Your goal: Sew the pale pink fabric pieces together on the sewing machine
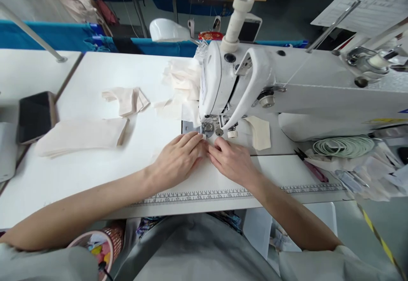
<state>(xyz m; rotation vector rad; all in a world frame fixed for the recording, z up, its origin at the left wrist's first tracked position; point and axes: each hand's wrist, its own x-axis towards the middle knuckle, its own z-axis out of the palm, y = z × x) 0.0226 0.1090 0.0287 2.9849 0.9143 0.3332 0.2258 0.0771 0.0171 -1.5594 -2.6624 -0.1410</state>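
A small pale cream fabric piece (pixel 202 150) lies at the needle area of a white sewing machine (pixel 242 85), mostly covered by my fingers. My left hand (pixel 178 157) is closed on its left part, fingers together and fingertips close to the presser foot (pixel 204 129). From the other side, my right hand (pixel 231 160) pinches the piece's edge with curled fingers. The two hands nearly touch. Just left of the needle plate sits a metal guide plate (pixel 188 127). To the right of the needle lies a cream cut piece (pixel 260 133).
Stacked cream cut pieces (pixel 83 136) and a smaller stack (pixel 126 100) lie left, near a dark phone (pixel 36 115). Crumpled fabric (pixel 183 79) rests behind the needle. Thread snips (pixel 314 170) and coiled pale cord (pixel 343 146) are right. A ruler strip (pixel 204 197) runs along the front edge.
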